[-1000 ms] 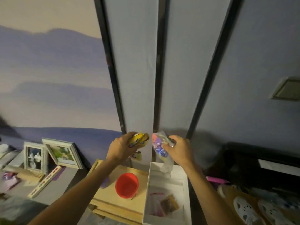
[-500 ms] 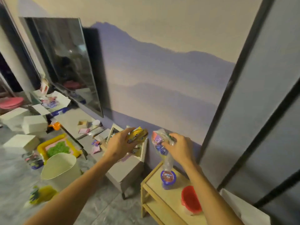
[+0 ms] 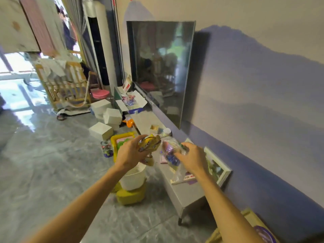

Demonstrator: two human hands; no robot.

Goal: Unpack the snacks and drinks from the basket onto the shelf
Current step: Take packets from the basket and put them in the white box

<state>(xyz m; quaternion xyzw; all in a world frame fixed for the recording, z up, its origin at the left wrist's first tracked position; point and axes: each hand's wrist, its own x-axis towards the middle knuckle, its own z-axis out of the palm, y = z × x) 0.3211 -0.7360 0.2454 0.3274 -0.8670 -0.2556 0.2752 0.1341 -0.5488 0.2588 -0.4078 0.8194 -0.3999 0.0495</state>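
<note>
The left hand (image 3: 130, 153) has its grip clenched on a crinkled yellow foil snack packet (image 3: 149, 143); the right hand (image 3: 192, 159) grips a clear plastic snack bag with purple print (image 3: 171, 153), hanging below that grip. Probably best: lower both flat onto the long grey low shelf (image 3: 185, 192) beneath the right grip, releasing only once supported.

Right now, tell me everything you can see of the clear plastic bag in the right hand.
The crinkly clear plastic bag looks thin and see-through, with purple and blue packets bunched inside; what they are is too blurred to tell. The right hand pinches its upper part from the right, and the empty tail hangs down loosely. It is held in the air above the near end of the long grey low cabinet, close beside the yellow snack packet gripped in the left hand.
</note>
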